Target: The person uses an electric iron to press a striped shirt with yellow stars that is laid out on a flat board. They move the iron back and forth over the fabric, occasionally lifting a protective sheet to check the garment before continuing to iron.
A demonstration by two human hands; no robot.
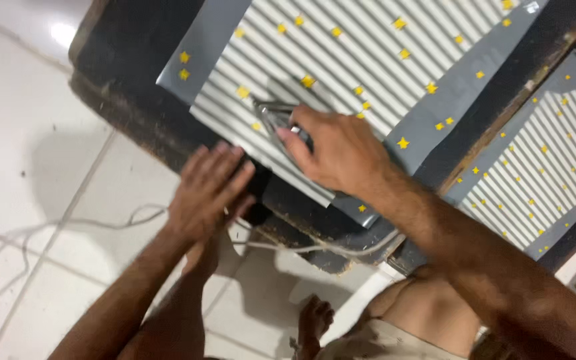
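Iron gripped under right hand; flat, empty left hand just beside, on striped sheet.

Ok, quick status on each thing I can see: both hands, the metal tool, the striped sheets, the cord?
Right hand: closed around the metal tool, on the sheet.
Metal tool: gripped, pressed on the striped sheet.
Left hand: open, flat at the sheet's near edge.
Striped starred sheet: lying flat on the dark table.
Second sheet: flat, untouched.
White cord: slack on the floor.
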